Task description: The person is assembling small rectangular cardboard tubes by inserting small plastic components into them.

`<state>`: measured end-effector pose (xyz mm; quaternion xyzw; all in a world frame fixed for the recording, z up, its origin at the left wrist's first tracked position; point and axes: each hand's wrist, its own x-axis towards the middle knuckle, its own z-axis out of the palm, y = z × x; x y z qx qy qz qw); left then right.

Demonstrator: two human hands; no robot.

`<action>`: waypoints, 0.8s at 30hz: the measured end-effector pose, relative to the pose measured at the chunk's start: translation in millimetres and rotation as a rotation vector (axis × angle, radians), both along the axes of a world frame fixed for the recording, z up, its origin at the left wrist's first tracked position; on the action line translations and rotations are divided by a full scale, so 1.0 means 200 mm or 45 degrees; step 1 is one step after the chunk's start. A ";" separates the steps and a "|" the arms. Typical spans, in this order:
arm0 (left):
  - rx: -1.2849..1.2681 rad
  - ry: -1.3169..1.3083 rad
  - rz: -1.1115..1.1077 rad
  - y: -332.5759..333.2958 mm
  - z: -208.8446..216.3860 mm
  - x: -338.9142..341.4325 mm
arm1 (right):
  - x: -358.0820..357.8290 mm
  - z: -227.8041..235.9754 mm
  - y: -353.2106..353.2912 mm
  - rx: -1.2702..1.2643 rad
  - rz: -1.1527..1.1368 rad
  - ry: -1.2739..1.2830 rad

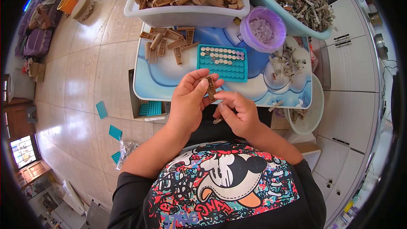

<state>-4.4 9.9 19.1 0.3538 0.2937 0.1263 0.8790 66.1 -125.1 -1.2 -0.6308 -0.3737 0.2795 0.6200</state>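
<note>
My left hand (pixel 191 95) is closed around a brown plastic casing (pixel 210 89), a narrow hollow shell with its open side showing, just past the table's front edge. At the casing's lower end, the index fingertip of my right hand (pixel 238 112) touches or nearly touches it. My right hand's other fingers are curled in, and a small pale-brown piece (pixel 218 120) pokes out below them, too small to name. Beyond my hands lies a teal tray (pixel 231 74) of round pockets, some rows filled with white button-like discs (pixel 220 55).
Loose brown casings (pixel 173 42) lie at the table's left, below a white bin (pixel 186 18) heaped with more. A purple bowl (pixel 277 38) holds pale pieces. Clear wired parts (pixel 282 70) sit at the right, near a large teal tub (pixel 324 34). Teal trays (pixel 115 132) lie on the floor.
</note>
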 end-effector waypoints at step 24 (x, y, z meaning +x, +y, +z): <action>-0.099 -0.021 -0.005 -0.01 -0.05 -0.03 | 0.07 0.06 0.02 -0.331 0.095 -0.804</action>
